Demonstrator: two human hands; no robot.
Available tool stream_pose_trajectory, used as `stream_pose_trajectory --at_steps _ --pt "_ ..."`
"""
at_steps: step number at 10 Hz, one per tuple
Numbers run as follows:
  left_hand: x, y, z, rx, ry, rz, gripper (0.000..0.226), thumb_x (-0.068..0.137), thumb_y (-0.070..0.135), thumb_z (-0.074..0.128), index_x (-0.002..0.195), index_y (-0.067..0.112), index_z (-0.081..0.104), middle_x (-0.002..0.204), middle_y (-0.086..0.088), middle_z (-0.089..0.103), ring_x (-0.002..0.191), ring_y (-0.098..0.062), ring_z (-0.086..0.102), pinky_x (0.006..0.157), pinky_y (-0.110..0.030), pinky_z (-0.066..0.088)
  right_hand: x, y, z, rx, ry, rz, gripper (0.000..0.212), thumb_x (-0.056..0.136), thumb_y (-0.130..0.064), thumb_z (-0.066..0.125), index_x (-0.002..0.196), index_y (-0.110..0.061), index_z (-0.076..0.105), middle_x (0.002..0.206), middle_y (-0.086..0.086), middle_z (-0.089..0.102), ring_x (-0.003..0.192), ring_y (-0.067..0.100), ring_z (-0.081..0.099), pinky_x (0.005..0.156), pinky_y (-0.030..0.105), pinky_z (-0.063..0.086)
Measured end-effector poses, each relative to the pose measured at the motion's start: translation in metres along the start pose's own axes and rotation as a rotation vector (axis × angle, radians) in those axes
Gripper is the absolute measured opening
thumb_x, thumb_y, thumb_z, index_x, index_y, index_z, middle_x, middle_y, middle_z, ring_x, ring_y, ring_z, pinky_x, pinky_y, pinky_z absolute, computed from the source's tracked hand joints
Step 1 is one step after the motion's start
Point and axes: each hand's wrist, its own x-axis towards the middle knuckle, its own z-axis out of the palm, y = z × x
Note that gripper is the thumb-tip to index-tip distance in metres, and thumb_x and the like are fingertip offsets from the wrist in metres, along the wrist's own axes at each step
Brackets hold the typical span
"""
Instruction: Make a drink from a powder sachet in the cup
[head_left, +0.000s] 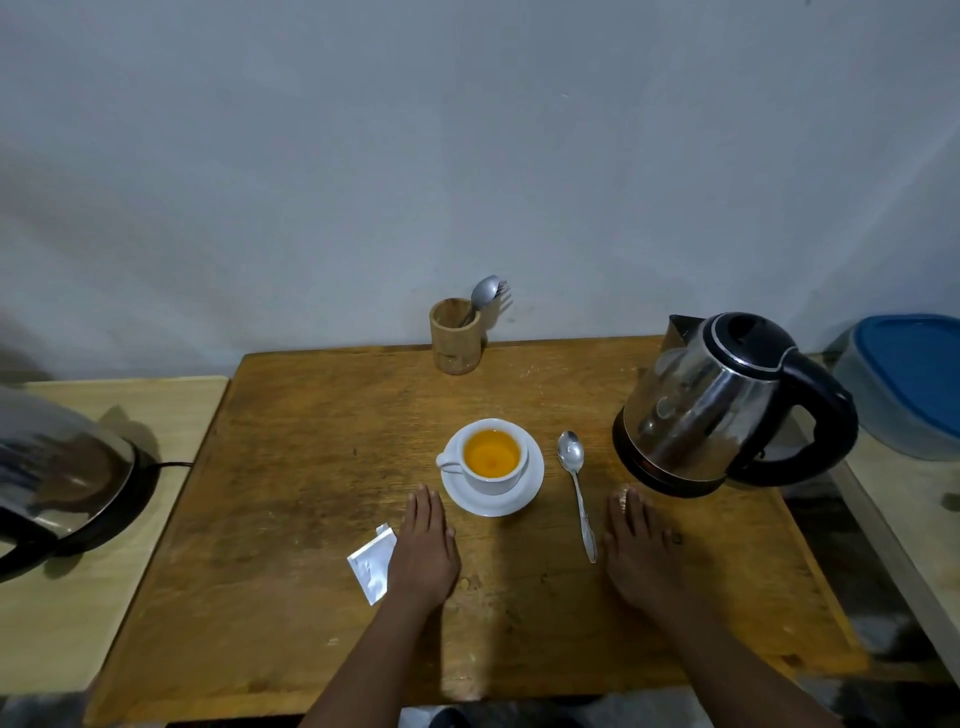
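Note:
A white cup (497, 480) holding orange liquid stands on a white saucer (530, 493) in the middle of the wooden table (311, 467). A metal spoon (576, 488) lies just right of the saucer. A torn silver sachet (370, 564) lies flat to the left, touching my left hand (423, 551). That hand rests palm down on the table, fingers together, holding nothing. My right hand (639, 551) lies palm down right of the spoon handle, also holding nothing. A steel electric kettle (711, 405) with a black handle stands at the right.
A wooden holder (457, 338) with a spoon and fork stands at the table's back edge by the wall. A second shiny kettle (57, 467) sits on a lower pale surface at left. A blue-lidded plastic container (909, 379) sits at far right.

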Motion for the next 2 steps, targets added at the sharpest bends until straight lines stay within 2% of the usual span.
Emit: stream_pose_trajectory --at_steps 1,2 --pt "0.0015 -0.0024 0.0014 0.047 -0.023 -0.016 0.056 0.098 0.029 0.016 0.147 0.007 0.0 0.159 -0.009 -0.006 0.147 -0.022 -0.008 0.118 -0.027 0.004 0.0022 0.0015 -0.0044 0.033 -0.009 0.008 0.06 0.101 -0.035 0.017 0.147 -0.017 -0.019 0.158 0.009 -0.024 0.146 0.027 -0.019 0.119 0.048 -0.003" --pt "0.0001 -0.0104 0.0111 0.097 0.106 0.083 0.067 0.087 0.034 0.012 0.142 -0.001 0.023 0.156 -0.012 0.01 0.144 -0.029 0.023 0.113 -0.025 0.024 -0.0022 -0.0028 -0.006 0.02 -0.002 0.012 0.059 0.1 -0.037 0.011 0.147 -0.016 -0.017 0.155 0.002 -0.027 0.147 0.027 -0.017 0.119 0.046 -0.003"
